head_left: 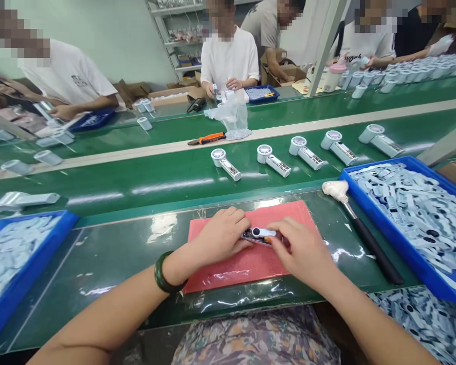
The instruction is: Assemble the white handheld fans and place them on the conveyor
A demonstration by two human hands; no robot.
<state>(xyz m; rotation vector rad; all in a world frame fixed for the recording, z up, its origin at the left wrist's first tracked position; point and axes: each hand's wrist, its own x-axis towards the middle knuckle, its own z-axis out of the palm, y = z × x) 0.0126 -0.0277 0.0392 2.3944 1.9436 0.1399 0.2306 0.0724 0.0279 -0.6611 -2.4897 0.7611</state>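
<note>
Green conveyor benches (228,175) run across the workshop, and we look down on a pink foam mat (228,268) lying on the nearest one. At the middle of that mat, a white handheld device (262,233) with a round head lies between our hands. Our left hand (220,235), a green bangle (164,272) on its wrist, sits over the device's handle, its fingers (231,223) pressed together and curled down onto it. Our right hand (300,251) reaches in from the mat's right side, its fingers (279,228) held close together with their tips at the device's head; we cannot tell whether they pinch it, because the hand hides the grip.

Right of the mat, a brush (361,233) with a white tuft and a long black handle lies beside a blue tray (387,248) heaped with pale parts. Left of the mat, a second blue tray (34,258) holds more of them. Beyond the mat, five assembled devices (298,154) stand in a row on the belt, and farther on lie an orange-handled tool (209,138) and a clear plastic bag (231,116). Past those, a co-worker (230,58) in a white T-shirt handles a small piece.
</note>
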